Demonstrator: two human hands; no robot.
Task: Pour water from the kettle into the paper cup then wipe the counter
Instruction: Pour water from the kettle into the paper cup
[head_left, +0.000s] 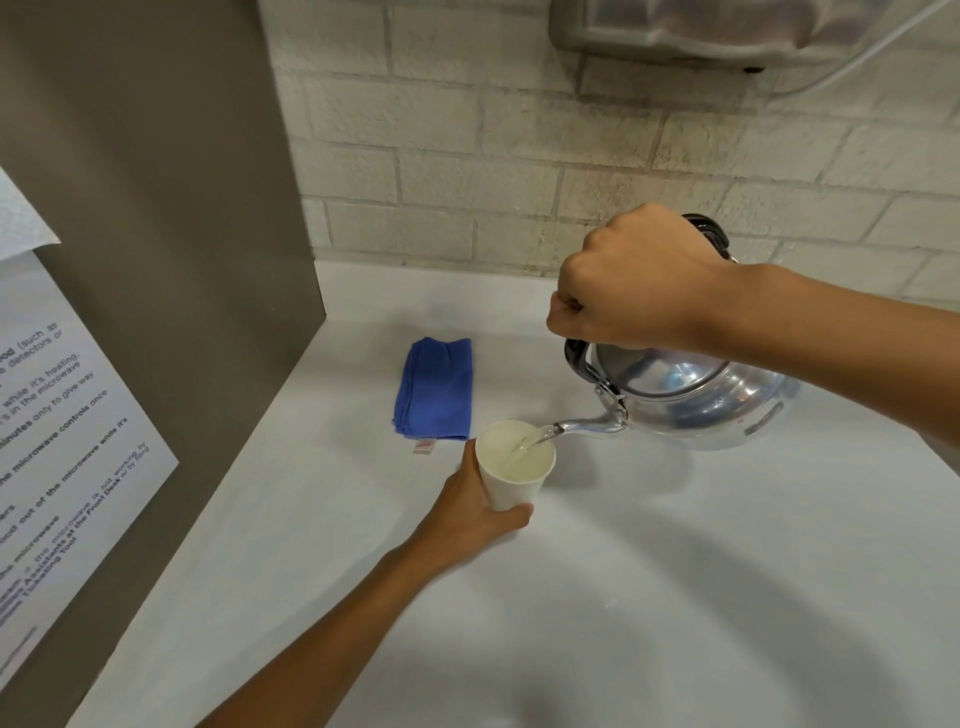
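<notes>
A shiny metal kettle (691, 400) hangs tilted above the white counter (675, 571), its spout pointing left over a white paper cup (514, 467). A thin stream of water runs from the spout into the cup, which holds some water. My right hand (634, 291) is closed around the kettle's black handle from above. My left hand (478, 514) wraps the lower part of the cup and holds it upright on the counter. A folded blue cloth (435, 388) lies flat just behind and left of the cup.
A grey-brown panel (156, 260) with a printed notice (57, 441) walls off the left side. A white brick wall (519, 156) runs along the back, with a grey dispenser (727, 26) mounted high on it.
</notes>
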